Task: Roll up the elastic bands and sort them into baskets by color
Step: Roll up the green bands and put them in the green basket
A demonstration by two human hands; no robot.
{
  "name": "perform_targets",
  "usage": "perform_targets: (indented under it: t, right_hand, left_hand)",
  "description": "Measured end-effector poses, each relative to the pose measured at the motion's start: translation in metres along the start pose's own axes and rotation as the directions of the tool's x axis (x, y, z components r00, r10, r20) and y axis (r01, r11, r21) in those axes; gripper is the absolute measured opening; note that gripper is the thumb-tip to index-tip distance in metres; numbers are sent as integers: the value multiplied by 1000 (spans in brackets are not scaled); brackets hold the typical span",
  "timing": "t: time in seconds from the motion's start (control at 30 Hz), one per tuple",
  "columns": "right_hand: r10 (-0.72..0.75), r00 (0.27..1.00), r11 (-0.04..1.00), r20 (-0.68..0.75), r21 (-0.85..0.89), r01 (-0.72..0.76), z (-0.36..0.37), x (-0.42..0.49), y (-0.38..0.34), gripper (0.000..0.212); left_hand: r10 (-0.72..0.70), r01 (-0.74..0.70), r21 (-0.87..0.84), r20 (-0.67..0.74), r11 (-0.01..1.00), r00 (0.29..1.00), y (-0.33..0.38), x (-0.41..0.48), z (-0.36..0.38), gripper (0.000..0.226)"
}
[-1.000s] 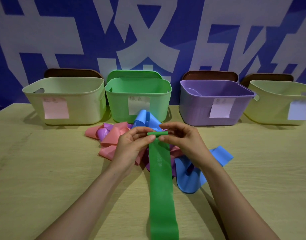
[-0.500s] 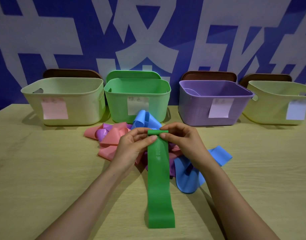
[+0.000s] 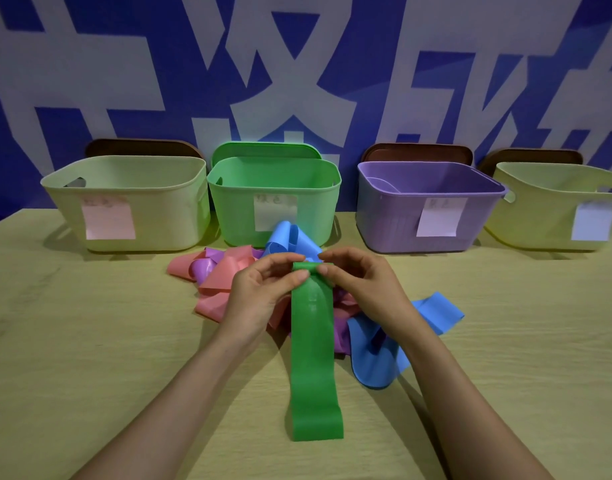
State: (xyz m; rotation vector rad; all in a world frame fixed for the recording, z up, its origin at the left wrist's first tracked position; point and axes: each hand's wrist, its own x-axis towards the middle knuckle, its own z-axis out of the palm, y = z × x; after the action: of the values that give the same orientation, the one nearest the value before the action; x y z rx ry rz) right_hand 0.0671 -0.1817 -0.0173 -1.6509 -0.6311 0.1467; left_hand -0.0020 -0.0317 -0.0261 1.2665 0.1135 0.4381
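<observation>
Both hands met over the tabletop [image 3: 72,341], the left hand [image 3: 259,292] and right hand [image 3: 363,285] each pinching an end of the small roll at the top of the green band [image 3: 313,358]. Its loose length ran back between the forearms. Pink, purple and blue bands [image 3: 224,271] lay heaped beneath the hands, and beyond them stood the green basket [image 3: 273,188].
</observation>
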Motion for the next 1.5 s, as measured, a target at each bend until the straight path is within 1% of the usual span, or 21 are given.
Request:
perform_targets:
  t: [0.03, 0.1, 0.2, 0.3, 0.47, 0.63, 0.73, 0.87, 1.0, 1.07, 1.13, 1.2, 1.33, 1.5]
  right_hand:
    - [-3, 1000, 1000, 6, -27, 3, 1, 0, 0, 13]
    - [5, 1000, 1000, 17, -13, -5, 2, -1, 0, 10]
    - [-1, 1000, 999, -10, 49, 1, 0, -2, -3, 11]
    - [26, 999, 996, -20, 88, -24, -1, -1, -3, 13]
    - [3, 1000, 994, -7, 110, -3, 0, -1, -2, 17]
    - [-29, 1000, 992, -11, 124, 30, 1, -1, -2, 21]
    - [-53, 998, 994, 17, 92, 51, 0, -1, -3, 22]
    - [-38, 999, 995, 31, 91, 35, 0, -1, -1, 21]
    - [-40, 999, 999, 14, 1, 40, 4, -2, -1, 27]
    - [0, 1000, 1000, 27, 24, -1, 6, -3, -3, 19]
    - [-1, 1000, 999, 29, 32, 0, 6, -4, -4, 12]
    - [-18, 999, 999, 35, 39, 17, 5, -3, -3, 10]
    - [7, 1000, 999, 9, 53, -8, 3, -1, -2, 15]
    - [11, 999, 996, 34, 92, -14, 1, -2, -1, 21]
  left_hand:
    - [-1, 1, -4, 7, 1000, 1000, 0, 0, 0, 23]
    - [-8, 9, -10, 18, 1000, 1000, 0, 0, -1, 25]
    - [-68, 68, -16, 35, 998, 997, -2, -1, 0, 26]
    - [-119, 122, -69, 42, 990, 992, -1, -2, 3, 21]
    - [-84, 84, -30, 17, 996, 996, 1, -2, 2, 20]
    - [-117, 118, -124, 12, 985, 993, 0, -2, 4, 9]
    - [-117, 119, -110, 25, 987, 993, -1, 0, 2, 13]
    - [-103, 104, -113, 13, 988, 995, -1, 0, 0, 18]
    - [-69, 69, -127, 7, 989, 998, 0, 0, 0, 20]
    - [-56, 56, -118, 3, 991, 998, 1, 1, -1, 20]
    - [-46, 46, -90, 0, 995, 999, 0, 1, -2, 21]
    - [-45, 45, -48, -2, 998, 999, -1, 2, -2, 22]
    - [-117, 119, -66, 22, 991, 993, -5, 1, 0, 23]
    - [-117, 118, -41, 22, 992, 993, -3, 2, -1, 24]
